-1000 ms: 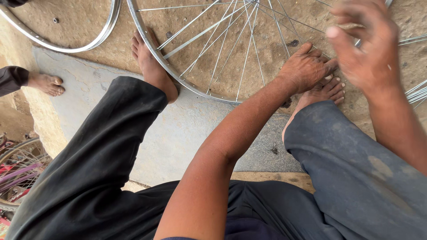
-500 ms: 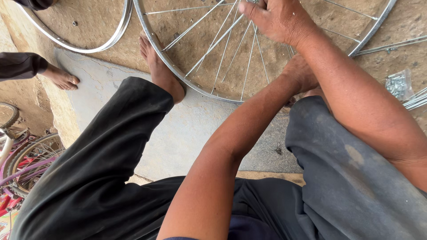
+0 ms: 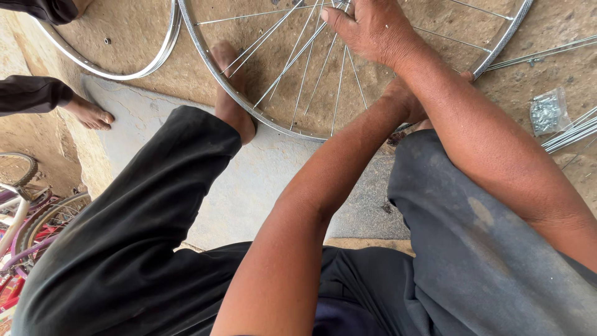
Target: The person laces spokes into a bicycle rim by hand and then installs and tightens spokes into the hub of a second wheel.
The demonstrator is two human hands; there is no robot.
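A silver bicycle wheel rim (image 3: 249,109) with thin spokes (image 3: 298,68) lies flat on the dirt in front of me. My right hand (image 3: 373,28) reaches across from the right and rests on the spokes near the wheel's middle, thumb out, fingers curled over them at the frame's top edge. My left hand (image 3: 403,99) is by the rim's near edge, mostly hidden under my right forearm. My bare left foot (image 3: 230,106) rests on the rim. Dark trousers cover both my knees.
A second bare rim (image 3: 118,71) lies at the upper left. Another person's bare foot (image 3: 90,115) stands beside it. A clear bag of small metal parts (image 3: 547,112) and a bundle of loose spokes (image 3: 572,134) lie at the right. Bicycles (image 3: 25,211) crowd the left edge. A concrete slab (image 3: 249,180) lies under my legs.
My right hand has come from the upper right, leftward across my left arm, onto the spokes near the wheel's middle. My left hand stayed by the rim and is now covered.
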